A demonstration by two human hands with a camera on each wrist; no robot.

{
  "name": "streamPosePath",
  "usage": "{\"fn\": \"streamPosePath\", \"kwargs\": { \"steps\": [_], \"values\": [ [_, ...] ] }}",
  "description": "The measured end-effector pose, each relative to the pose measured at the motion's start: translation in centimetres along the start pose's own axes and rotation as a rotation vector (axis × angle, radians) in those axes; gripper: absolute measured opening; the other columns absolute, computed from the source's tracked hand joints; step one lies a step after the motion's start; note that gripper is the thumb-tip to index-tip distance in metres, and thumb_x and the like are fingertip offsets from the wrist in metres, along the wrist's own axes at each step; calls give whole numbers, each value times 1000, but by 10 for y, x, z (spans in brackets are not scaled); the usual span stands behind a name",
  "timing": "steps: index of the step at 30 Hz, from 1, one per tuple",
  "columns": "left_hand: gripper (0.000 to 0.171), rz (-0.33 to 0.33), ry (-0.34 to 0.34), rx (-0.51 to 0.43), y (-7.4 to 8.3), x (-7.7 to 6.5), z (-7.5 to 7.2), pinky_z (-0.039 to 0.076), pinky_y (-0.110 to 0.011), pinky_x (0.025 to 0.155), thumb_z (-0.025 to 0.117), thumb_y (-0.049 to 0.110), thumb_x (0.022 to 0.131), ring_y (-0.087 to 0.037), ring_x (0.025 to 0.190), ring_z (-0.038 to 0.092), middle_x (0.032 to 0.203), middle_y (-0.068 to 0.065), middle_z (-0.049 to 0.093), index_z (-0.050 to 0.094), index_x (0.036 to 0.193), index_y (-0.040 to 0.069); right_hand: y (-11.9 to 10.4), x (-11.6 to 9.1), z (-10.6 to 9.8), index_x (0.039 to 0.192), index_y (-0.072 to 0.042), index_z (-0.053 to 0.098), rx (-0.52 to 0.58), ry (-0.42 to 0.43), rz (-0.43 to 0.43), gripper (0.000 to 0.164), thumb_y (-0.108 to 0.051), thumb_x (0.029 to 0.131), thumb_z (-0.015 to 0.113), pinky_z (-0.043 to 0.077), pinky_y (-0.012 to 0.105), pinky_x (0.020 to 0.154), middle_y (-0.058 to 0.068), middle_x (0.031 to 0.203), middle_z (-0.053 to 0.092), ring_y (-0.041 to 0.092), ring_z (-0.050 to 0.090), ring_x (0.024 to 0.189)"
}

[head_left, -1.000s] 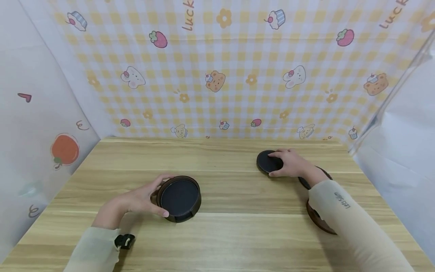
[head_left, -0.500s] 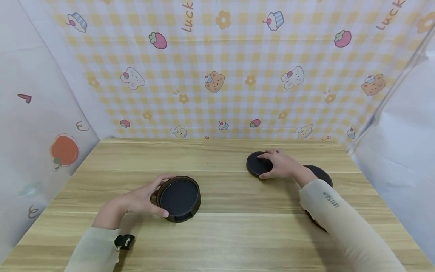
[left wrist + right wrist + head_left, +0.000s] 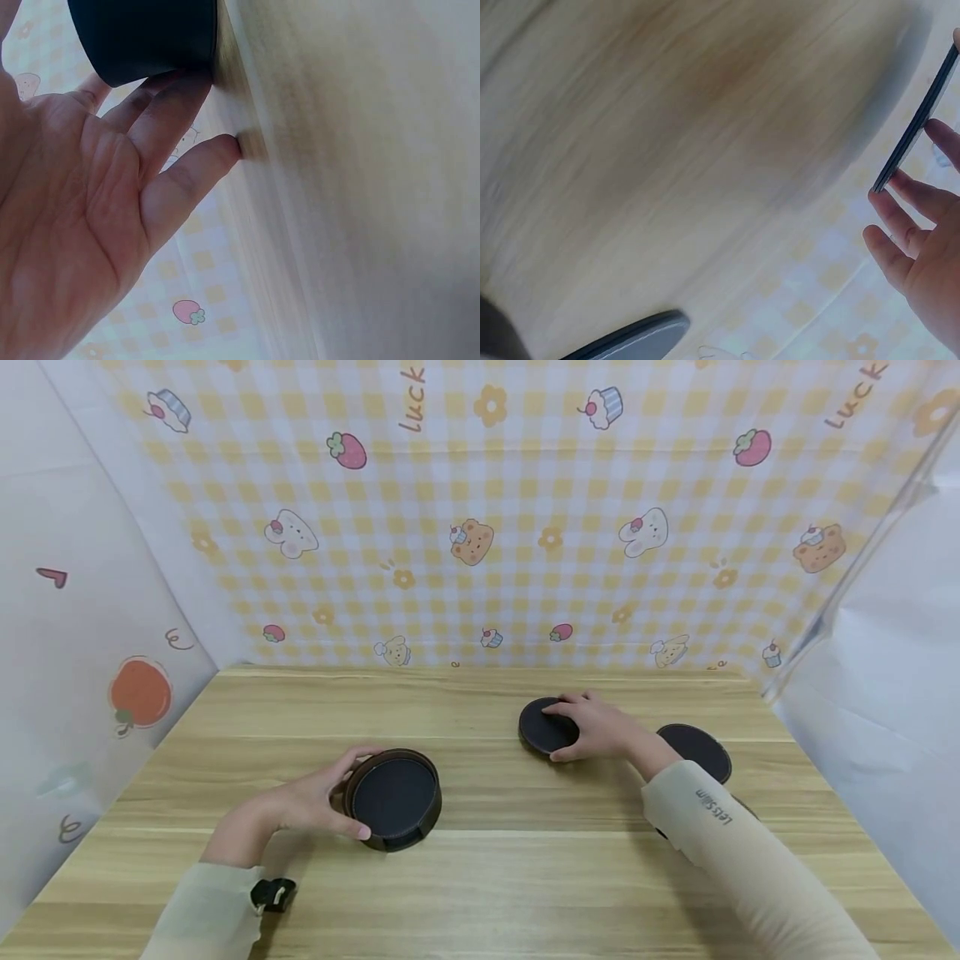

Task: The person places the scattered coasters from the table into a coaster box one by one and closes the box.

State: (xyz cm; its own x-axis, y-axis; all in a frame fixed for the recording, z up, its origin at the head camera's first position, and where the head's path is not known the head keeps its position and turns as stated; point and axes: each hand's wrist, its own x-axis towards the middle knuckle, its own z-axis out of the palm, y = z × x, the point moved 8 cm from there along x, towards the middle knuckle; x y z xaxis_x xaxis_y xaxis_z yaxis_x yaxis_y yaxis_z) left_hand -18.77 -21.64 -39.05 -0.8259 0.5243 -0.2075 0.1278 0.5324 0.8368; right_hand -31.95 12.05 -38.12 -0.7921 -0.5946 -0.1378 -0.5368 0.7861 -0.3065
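The holder [image 3: 432, 815] stood on the desk [image 3: 480, 893], left of the middle, with a disc [image 3: 395, 797] inside it. The left grip [image 3: 318, 799] lay round the holder's left side. Right of the holder and farther back, well apart from it, a second disc [image 3: 537, 727] was in the right grip [image 3: 603, 729], above the desk. Farther right, a third disc [image 3: 697, 750] lay on the desk. Just before that one was another item [image 3: 746, 807], mostly hidden by the right sleeve [image 3: 750, 860]. A cloth [image 3: 510, 485] hung behind the desk, with a sheet [image 3: 82, 627] on the left.
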Motion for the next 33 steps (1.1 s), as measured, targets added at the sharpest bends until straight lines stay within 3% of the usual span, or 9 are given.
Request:
{"fn": "streamPosePath", "kwargs": {
  "steps": [7,23,33],
  "values": [
    [105,-22,-5,-14,-3,1,1,39,-58,102,85,22,78,-47,135,41,147,-24,40,14,155,13,-20,4,2,145,-18,52,-39,4,-64,76,-49,81,77,40,61,105,23,155,38,49,37,138],
    [105,-9,-8,-11,2,1,0,38,-62,102,85,21,78,-48,137,37,148,-25,39,13,155,12,-79,9,15,144,-26,52,-82,-14,-192,72,-53,80,74,47,49,100,11,155,39,31,43,132],
    [105,-9,-3,-8,0,0,0,37,-61,104,86,21,77,-46,136,39,147,-23,41,15,154,13,-112,7,16,146,-28,50,-90,-30,-262,75,-55,79,73,47,50,98,12,157,38,30,42,132]
  ]
}}
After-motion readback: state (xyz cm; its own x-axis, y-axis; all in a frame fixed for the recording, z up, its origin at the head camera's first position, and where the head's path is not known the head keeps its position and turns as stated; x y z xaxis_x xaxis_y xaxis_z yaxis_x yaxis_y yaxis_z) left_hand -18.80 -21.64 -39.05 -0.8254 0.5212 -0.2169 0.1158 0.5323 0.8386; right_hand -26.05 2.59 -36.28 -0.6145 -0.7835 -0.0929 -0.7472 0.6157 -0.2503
